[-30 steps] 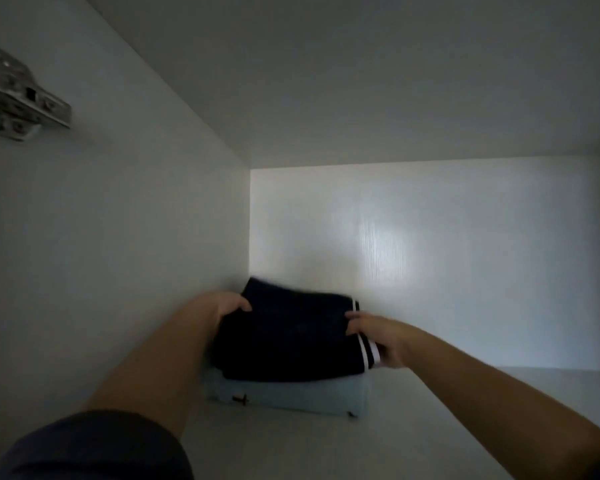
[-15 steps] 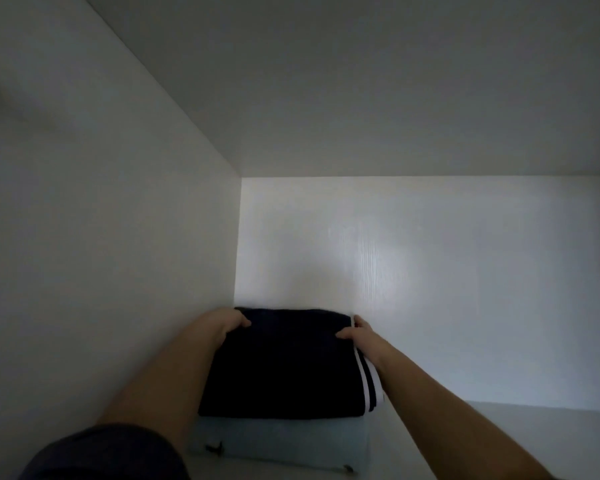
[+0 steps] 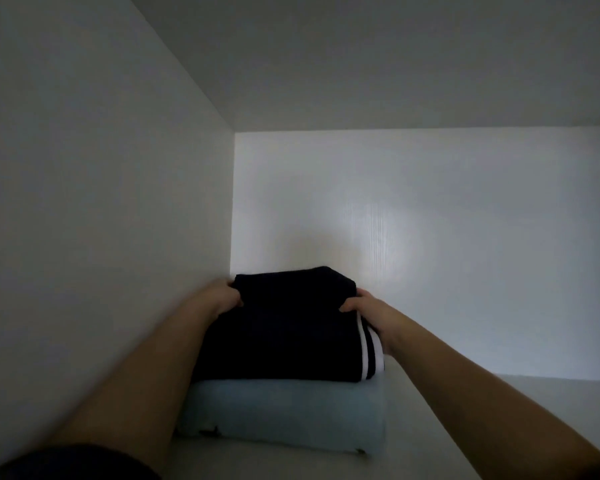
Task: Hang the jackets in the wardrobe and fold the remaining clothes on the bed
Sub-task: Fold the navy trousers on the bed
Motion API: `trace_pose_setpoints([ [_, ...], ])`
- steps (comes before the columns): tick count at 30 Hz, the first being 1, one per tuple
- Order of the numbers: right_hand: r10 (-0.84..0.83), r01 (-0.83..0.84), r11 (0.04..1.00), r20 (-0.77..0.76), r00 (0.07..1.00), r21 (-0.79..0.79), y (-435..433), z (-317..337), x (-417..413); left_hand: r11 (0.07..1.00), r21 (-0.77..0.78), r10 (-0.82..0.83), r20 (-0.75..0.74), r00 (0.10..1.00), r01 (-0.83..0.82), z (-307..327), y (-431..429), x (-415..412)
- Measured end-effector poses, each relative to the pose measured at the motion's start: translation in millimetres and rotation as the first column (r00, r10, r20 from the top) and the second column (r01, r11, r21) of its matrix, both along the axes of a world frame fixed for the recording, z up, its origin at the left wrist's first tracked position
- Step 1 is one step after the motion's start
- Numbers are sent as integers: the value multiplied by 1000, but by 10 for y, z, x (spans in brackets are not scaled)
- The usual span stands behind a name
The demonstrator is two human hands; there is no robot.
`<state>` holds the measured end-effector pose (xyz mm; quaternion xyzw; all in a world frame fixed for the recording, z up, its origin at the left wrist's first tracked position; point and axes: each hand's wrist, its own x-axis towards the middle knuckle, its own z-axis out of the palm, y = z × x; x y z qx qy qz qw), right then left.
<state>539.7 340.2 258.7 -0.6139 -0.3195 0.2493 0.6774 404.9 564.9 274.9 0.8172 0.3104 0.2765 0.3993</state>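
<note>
The folded navy garment (image 3: 278, 334) with white stripes lies on top of a folded light-blue garment (image 3: 284, 414) on the wardrobe shelf (image 3: 499, 427), in the left rear corner. The stack's left edge sits just beside the left side wall (image 3: 101, 237); its far edge is near the back wall (image 3: 430, 202). Open shelf extends to the right of the stack. Both forearms reach forward into the compartment. The left hand (image 3: 222, 297) grasps the navy garment's far left corner, fingers curled round the edge. The right hand (image 3: 368, 308) grasps its far right edge, thumb on top.
</note>
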Motion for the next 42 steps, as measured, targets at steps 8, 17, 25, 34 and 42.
trace_pose_setpoints([
  [8,-200,432,902,875,442,-12,102,228,-92,772,616,-99,-126,987,156,232,-372,98],
  [17,313,680,587,898,308,-439,294,-4,-76,774,608,187,-486,854,177,-223,-249,387],
  [25,328,524,650,825,459,-550,305,-84,60,756,598,105,-511,853,265,-227,-173,423],
  [34,52,480,846,931,360,-233,-749,161,-399,527,840,-85,-100,991,130,315,-1445,-78],
  [42,-23,752,632,965,260,-187,-3156,22,-1413,298,920,-450,-99,888,253,266,-3488,-715],
])
